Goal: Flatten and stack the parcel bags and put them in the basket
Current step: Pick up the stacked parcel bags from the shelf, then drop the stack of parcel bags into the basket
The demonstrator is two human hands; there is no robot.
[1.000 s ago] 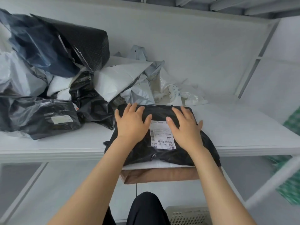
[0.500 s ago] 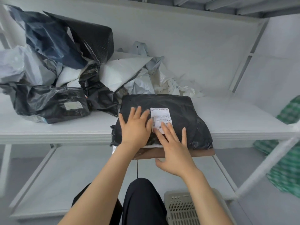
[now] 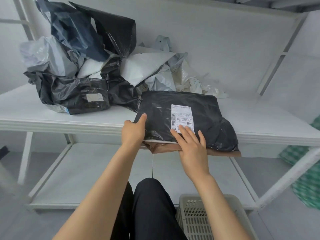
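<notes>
Seen from the head camera, a white shelf (image 3: 52, 116) carries the bags. At its front edge, right of the middle, lies a flattened stack that overhangs the edge toward the person. A black parcel bag (image 3: 199, 104) lies on top, a thin white bag (image 3: 161, 141) shows as a sliver under it, and a brown bag (image 3: 223, 153) sticks out lowest. A white printed label (image 3: 181, 116) is stuck on the black bag, near its middle.

The left hand (image 3: 133, 132) grasps the stack at its near left corner. The thumb lies on top of the black bag, and the other fingers curl around the edge and are hidden below it. The right hand (image 3: 192, 146) lies flat on the near edge of the stack with its fingers straight and spread, the fingertips (image 3: 186, 129) touching the lower end of the label. Its thumb is out of sight, so whether it reaches under the stack cannot be told.

Toward the back left corner of the shelf sits a heap of crumpled bags (image 3: 90, 66) in black, dark blue, white and grey, touching the far left corner of the stack.

Below are a lower shelf (image 3: 86, 170) and the person's dark-clad legs (image 3: 150, 205). Just to their right stands a pale slotted basket (image 3: 195, 220), only partly in view. A green checked cloth (image 3: 308, 179) shows at the right edge.
</notes>
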